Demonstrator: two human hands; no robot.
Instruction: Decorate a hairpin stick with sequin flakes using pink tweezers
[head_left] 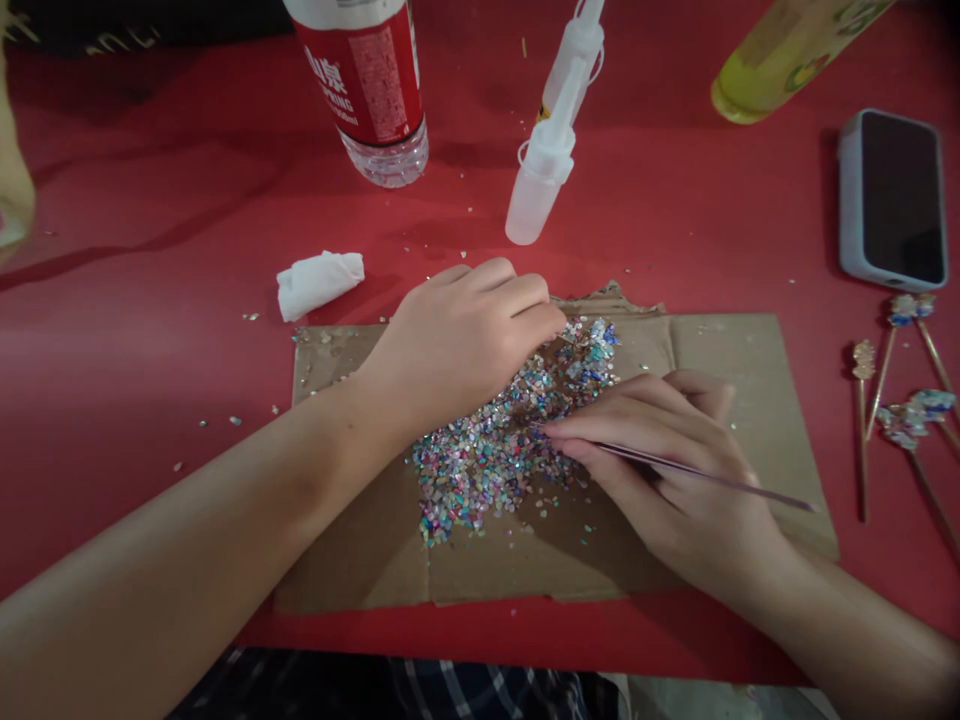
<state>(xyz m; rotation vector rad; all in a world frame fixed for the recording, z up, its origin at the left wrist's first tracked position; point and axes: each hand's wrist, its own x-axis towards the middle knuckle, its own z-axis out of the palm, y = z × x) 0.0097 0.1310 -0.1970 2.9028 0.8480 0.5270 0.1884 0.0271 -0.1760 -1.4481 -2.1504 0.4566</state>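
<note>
My left hand (480, 325) is closed, its fingers curled over the upper edge of a heap of small shiny coloured chips (469, 470). It pinches the thin metal shaft of a hair stick, mostly hidden by the hand; a head covered in blue and white chips (602, 345) shows just past the fingertips. In a pen-like grip, my right hand (667, 455) holds a slim purplish metal stick (720, 480). Its tip is down among the chips, too small to make out. Under the heap lies a flat piece of brown cardboard (742, 400).
Behind the cardboard on the red table (187, 350) are a rolled white tissue (320, 284), a water bottle (379, 90) and two nozzle bottles (536, 190). Hair sticks (862, 430), a phone-like device (900, 200) and a yellowish bottle (772, 70) lie right. Another person's hand (13, 190) shows far left.
</note>
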